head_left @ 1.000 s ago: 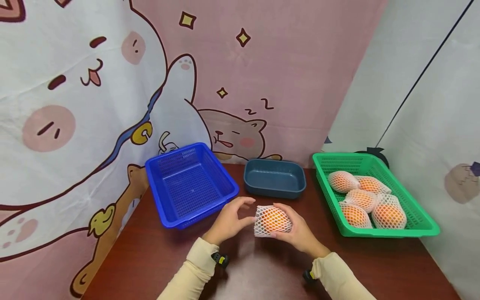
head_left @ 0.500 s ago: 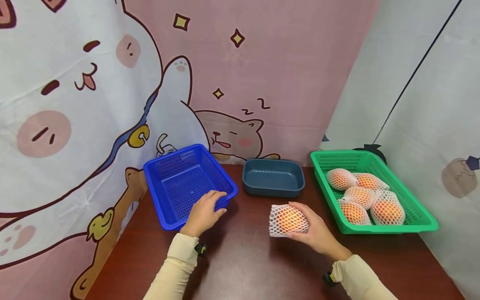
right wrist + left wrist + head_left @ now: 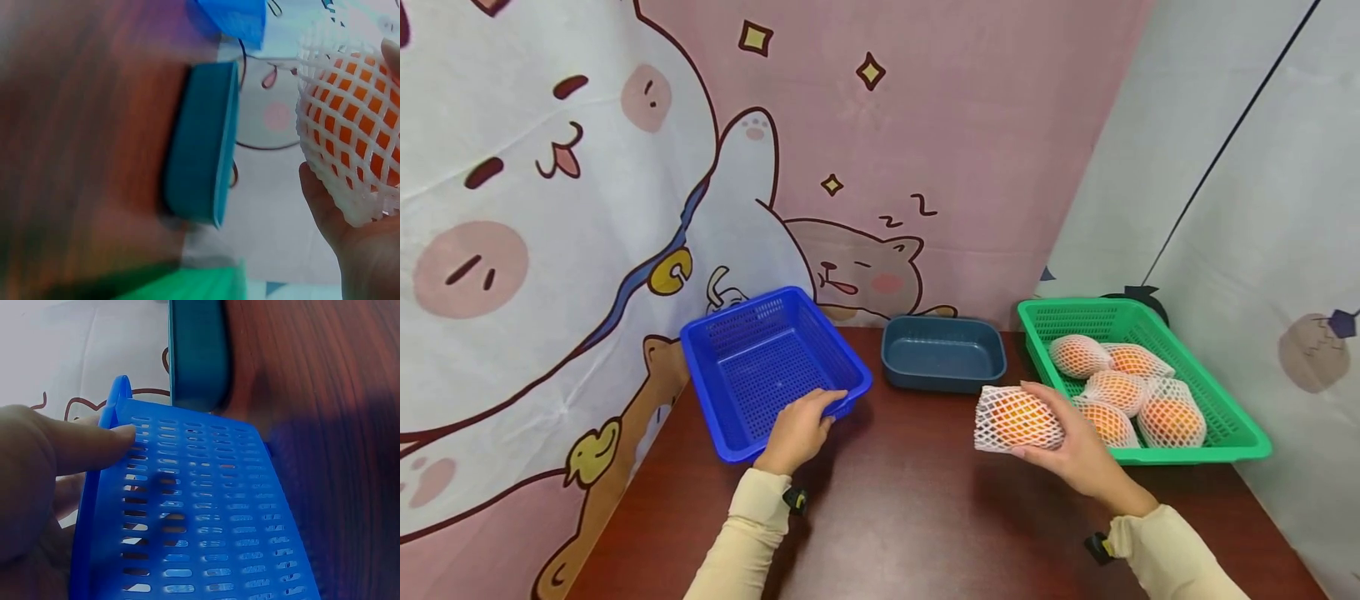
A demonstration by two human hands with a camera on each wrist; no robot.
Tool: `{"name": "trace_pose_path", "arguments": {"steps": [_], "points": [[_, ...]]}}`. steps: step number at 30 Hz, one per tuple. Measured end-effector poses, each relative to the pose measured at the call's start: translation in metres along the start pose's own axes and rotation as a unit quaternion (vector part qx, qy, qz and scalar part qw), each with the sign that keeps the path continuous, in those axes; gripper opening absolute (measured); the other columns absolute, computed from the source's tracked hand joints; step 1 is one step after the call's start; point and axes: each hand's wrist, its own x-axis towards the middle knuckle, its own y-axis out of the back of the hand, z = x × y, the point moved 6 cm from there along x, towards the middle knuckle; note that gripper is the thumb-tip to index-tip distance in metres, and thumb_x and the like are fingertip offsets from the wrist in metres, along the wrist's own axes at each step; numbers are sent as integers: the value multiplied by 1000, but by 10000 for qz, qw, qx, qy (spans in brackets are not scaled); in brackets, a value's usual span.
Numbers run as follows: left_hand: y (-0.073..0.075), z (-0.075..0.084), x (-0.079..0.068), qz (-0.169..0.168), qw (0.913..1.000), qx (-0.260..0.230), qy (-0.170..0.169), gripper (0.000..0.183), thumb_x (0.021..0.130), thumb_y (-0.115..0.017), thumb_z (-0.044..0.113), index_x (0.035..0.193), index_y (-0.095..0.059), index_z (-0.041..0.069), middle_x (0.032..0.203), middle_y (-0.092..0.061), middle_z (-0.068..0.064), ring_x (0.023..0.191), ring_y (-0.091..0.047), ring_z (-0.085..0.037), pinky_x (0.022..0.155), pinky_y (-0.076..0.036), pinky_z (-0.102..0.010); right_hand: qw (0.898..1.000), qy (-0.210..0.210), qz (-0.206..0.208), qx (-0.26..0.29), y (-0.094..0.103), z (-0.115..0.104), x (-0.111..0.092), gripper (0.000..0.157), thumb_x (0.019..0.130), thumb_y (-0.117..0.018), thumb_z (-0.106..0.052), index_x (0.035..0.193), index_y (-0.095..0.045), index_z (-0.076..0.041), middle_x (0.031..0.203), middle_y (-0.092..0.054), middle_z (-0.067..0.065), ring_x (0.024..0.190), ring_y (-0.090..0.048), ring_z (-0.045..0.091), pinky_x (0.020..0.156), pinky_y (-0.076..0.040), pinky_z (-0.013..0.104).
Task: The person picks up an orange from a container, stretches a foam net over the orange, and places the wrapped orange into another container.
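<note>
In the head view, my left hand [image 3: 795, 429] is at the near right side of the blue plastic basket [image 3: 767, 367]. Its thumb lies on the slotted outer wall [image 3: 206, 506] in the left wrist view, and the fingers reach over the rim, pinching it. My right hand [image 3: 1078, 454] holds an orange fruit in a white foam net [image 3: 1018, 419] in the air, left of the green basket [image 3: 1232, 448]. The net's loose end points left. The right wrist view shows the netted fruit [image 3: 353, 119] between thumb and fingers, cut off by the frame edge.
Several more netted orange fruits [image 3: 1116, 392] lie in the green basket on the right. A dark teal rectangular tray [image 3: 946, 358] stands between the baskets near the back. A printed cartoon cloth [image 3: 985, 167] hangs behind the brown table [image 3: 910, 517].
My left hand has left the netted fruit and moved left onto the blue basket's rim. The right hand has carried the fruit to the right, towards the green basket.
</note>
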Motion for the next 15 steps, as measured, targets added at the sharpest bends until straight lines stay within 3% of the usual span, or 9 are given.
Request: {"name": "trace_pose_path", "arguments": {"steps": [3, 9, 15], "points": [[-1, 0, 0, 28, 10000, -34, 50, 46, 78, -77, 1, 121, -70, 17, 105, -68, -3, 95, -66, -27, 78, -52, -47, 9994, -14, 291, -200, 18, 6, 8, 90, 68, -89, -17, 146, -43, -16, 139, -49, 10, 116, -46, 18, 94, -31, 20], [0, -2, 3, -84, 9991, -289, 311, 46, 79, -78, 5, 122, -70, 21, 107, -69, -4, 98, -66, -28, 79, -52, -50, 9951, -348, 669, -637, 56, 31, 30, 87, 72, -87, -20, 146, -42, -9, 141, -45, 21, 124, -42, 41, 94, -34, 62], [1, -7, 3, -191, 9969, -469, 609, 47, 78, -80, 6, 121, -71, 23, 108, -69, -3, 101, -65, -27, 80, -51, -50, 9878, -882, 578, -1145, 79, 70, 55, 89, 81, -80, -32, 149, -31, 0, 143, -37, 30, 127, -34, 52, 96, -28, 69]]}}
